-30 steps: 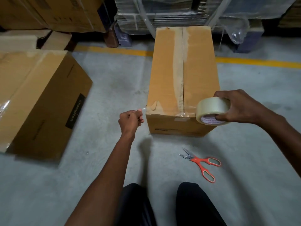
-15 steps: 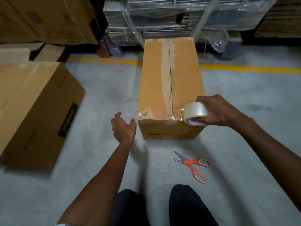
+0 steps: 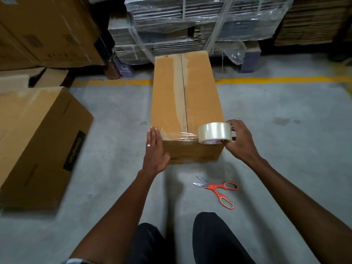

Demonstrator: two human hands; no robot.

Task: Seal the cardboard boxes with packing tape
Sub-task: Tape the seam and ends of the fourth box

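A long cardboard box [image 3: 202, 96] lies on the concrete floor in front of me, with old tape along its centre seam. A strip of clear tape [image 3: 178, 135] runs across its near top edge. My right hand [image 3: 237, 141] grips the clear tape roll [image 3: 214, 133] at the box's near right corner. My left hand [image 3: 155, 149] lies flat with straight fingers against the box's near left corner, over the tape's end.
Orange-handled scissors [image 3: 221, 191] lie on the floor just right of my knees. A second large box [image 3: 38, 138] sits at the left. Stacked cartons [image 3: 43, 31] and wrapped flat cardboard [image 3: 190, 23] line the back beyond a yellow floor line [image 3: 276, 80].
My left hand let go of the pulled tape end, opened, and moved right to press flat on the box corner. The roll stayed at the right corner; the tape now lies across the edge.
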